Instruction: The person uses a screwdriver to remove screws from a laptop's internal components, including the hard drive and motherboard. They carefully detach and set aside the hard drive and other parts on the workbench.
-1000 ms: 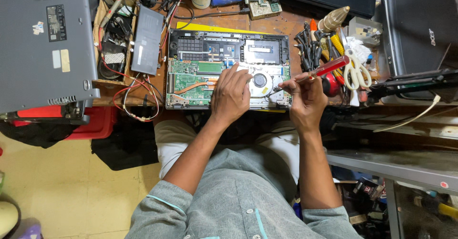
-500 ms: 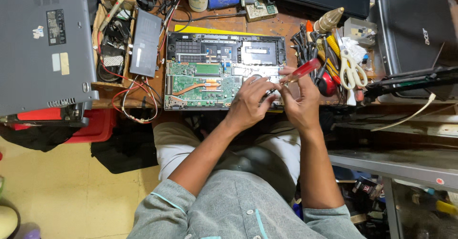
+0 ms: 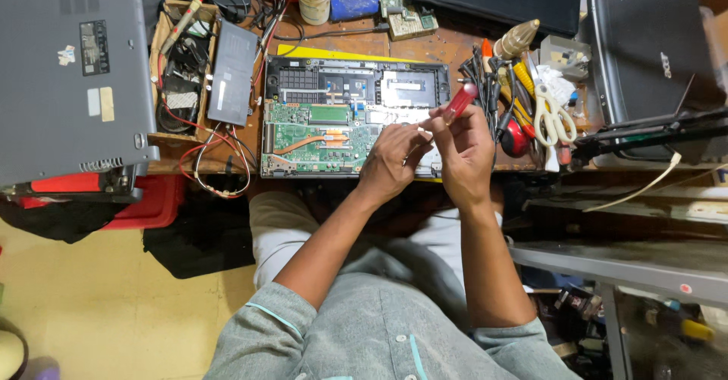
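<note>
**Screwdriver held over an opened laptop**

Screwdriver (image 3: 458, 104) with a red handle sits pinched in the right hand (image 3: 464, 152), its fingers closed around the grip so that the handle rises up and away past the fingertips toward the clutter of tools. The shaft slants down to the left, toward the left hand (image 3: 393, 160), whose fingertips (image 3: 418, 131) are drawn together around something small at the tip; what they grasp is too small to tell. Both hands hover close together, nearly touching, above the right part of the opened laptop (image 3: 345, 114), whose green circuit board (image 3: 315, 133) and copper heat pipe lie just left of the left fingers. Beyond the right fingers, a pair of white-handled scissors (image 3: 553, 118) lies among pliers and other tools. Well left of both hands stand a wooden box of cables (image 3: 174, 69) and a removed grey laptop cover (image 3: 68, 69). A black laptop bag (image 3: 644, 46) lies far to the right.
</note>
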